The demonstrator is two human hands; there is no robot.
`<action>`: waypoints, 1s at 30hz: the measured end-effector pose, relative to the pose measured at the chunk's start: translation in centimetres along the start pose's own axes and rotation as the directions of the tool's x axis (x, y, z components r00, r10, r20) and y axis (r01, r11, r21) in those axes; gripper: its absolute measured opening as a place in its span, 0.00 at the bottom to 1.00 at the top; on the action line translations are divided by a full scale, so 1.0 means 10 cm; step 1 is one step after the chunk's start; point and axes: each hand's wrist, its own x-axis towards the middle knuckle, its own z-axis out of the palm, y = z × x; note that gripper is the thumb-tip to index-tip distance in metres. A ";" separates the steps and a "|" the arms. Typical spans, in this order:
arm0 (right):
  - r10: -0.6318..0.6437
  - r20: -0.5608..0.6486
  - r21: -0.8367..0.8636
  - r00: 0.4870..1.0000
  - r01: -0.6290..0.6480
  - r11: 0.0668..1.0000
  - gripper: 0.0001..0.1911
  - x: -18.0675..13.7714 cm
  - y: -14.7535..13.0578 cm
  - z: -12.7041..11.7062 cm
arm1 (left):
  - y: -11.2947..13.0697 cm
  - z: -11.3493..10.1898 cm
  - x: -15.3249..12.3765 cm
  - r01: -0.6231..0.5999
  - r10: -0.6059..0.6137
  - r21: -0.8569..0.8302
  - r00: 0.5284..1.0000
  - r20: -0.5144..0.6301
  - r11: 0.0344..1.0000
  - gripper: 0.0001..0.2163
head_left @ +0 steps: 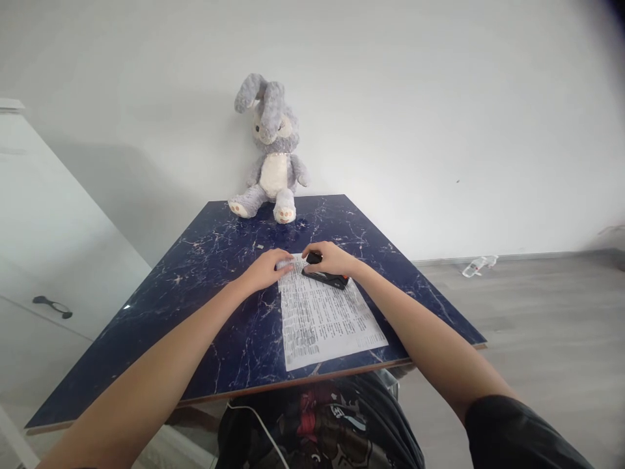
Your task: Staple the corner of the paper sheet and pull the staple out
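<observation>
Spreading under left hand (267, 268) and right hand (336, 258): blue marbled table (234, 352).
Plush rabbit (274, 172) is seated beyond both hands, near the table's far edge. Printed paper (325, 319) is laid under and on the near side of both hands; its upper left edge is overlapped by the left fingers. Those fingers and thumb are loosely parted; whether the paper is pressed cannot be told. Black stapler (334, 281) is gripped from above by right hand, just right of left hand, over the paper's upper part.
</observation>
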 end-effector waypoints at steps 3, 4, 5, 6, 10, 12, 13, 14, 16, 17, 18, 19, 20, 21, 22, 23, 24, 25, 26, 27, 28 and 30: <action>-0.042 0.195 0.115 0.980 0.019 0.993 0.20 -0.09 -0.02 -0.17 | 0.02 0.02 -0.01 -0.018 0.019 -0.007 0.993 0.113 1.000 0.23; -0.049 0.266 0.151 0.963 0.008 0.988 0.21 -0.12 -0.03 -0.23 | 0.01 0.02 -0.02 -0.008 0.010 -0.014 0.992 0.126 1.000 0.24; -0.056 0.321 0.177 0.946 -0.002 0.984 0.20 -0.15 -0.03 -0.29 | 0.00 0.02 -0.02 0.001 0.002 -0.022 0.991 0.131 1.000 0.24; -0.064 0.356 0.190 0.932 -0.006 0.982 0.19 -0.18 -0.03 -0.33 | -0.01 0.02 -0.02 0.009 -0.005 -0.032 0.991 0.133 0.999 0.24; -0.091 0.381 0.204 0.920 0.012 0.979 0.18 -0.20 -0.02 -0.39 | -0.03 0.00 -0.03 0.042 -0.032 -0.067 0.990 0.137 0.997 0.24; -0.101 0.387 0.254 0.916 -0.001 0.967 0.23 -0.19 -0.01 -0.41 | -0.02 0.00 -0.03 0.055 -0.045 -0.080 0.991 0.123 0.995 0.22; -0.106 0.398 0.295 0.911 -0.018 0.955 0.26 -0.20 0.01 -0.42 | -0.02 0.00 -0.03 0.058 -0.048 -0.090 0.994 0.102 0.994 0.21; -0.114 0.417 0.338 0.902 -0.037 0.941 0.29 -0.21 0.03 -0.45 | -0.01 0.01 -0.02 0.058 -0.050 -0.104 0.996 0.072 0.993 0.19; -0.136 0.467 0.404 0.874 -0.075 0.912 0.32 -0.23 0.11 -0.52 | 0.03 0.04 -0.01 0.068 -0.069 -0.168 0.998 0.000 0.983 0.16; -0.144 0.492 0.421 0.859 -0.089 0.903 0.33 -0.25 0.16 -0.55 | 0.05 0.06 0.00 0.083 -0.092 -0.227 0.995 -0.027 0.970 0.16; -0.148 0.509 0.427 0.848 -0.100 0.898 0.33 -0.26 0.21 -0.58 | 0.08 0.08 0.01 0.104 -0.124 -0.311 0.991 -0.044 0.945 0.16; -0.148 0.522 0.430 0.840 -0.109 0.896 0.33 -0.27 0.27 -0.60 | 0.11 0.10 0.02 0.127 -0.161 -0.419 0.986 -0.048 0.899 0.16; -0.147 0.528 0.433 0.836 -0.117 0.894 0.32 -0.28 0.32 -0.61 | 0.13 0.12 0.02 0.147 -0.198 -0.541 0.979 -0.038 0.828 0.16; -0.146 0.530 0.440 0.835 -0.124 0.889 0.33 -0.28 0.37 -0.61 | 0.16 0.14 0.03 0.164 -0.228 -0.659 0.974 -0.013 0.734 0.16; -0.146 0.530 0.449 0.835 -0.130 0.884 0.33 -0.28 0.41 -0.60 | 0.18 0.16 0.03 0.176 -0.248 -0.756 0.969 0.019 0.630 0.16; -0.148 0.527 0.460 0.837 -0.134 0.878 0.34 -0.27 0.44 -0.58 | 0.19 0.17 0.03 0.185 -0.260 -0.827 0.964 0.049 0.531 0.16; -0.152 0.524 0.470 0.838 -0.135 0.872 0.35 -0.27 0.46 -0.56 | 0.19 0.18 0.02 0.195 -0.269 -0.872 0.960 0.076 0.449 0.16; -0.159 0.526 0.478 0.835 -0.135 0.868 0.35 -0.26 0.47 -0.54 | 0.20 0.18 0.02 0.204 -0.278 -0.897 0.956 0.096 0.392 0.16; -0.169 0.529 0.484 0.832 -0.132 0.865 0.36 -0.25 0.48 -0.52 | 0.19 0.18 0.02 0.208 -0.289 -0.910 0.952 0.104 0.357 0.16; -0.180 0.532 0.489 0.827 -0.127 0.863 0.36 -0.24 0.48 -0.51 | 0.19 0.18 0.01 0.208 -0.300 -0.918 0.948 0.105 0.337 0.15; -0.188 0.535 0.492 0.824 -0.122 0.862 0.36 -0.24 0.47 -0.50 | 0.18 0.18 0.01 0.208 -0.309 -0.923 0.945 0.104 0.325 0.15; -0.190 0.538 0.490 0.821 -0.122 0.863 0.36 -0.23 0.46 -0.49 | 0.18 0.18 0.01 0.209 -0.317 -0.926 0.942 0.105 0.314 0.14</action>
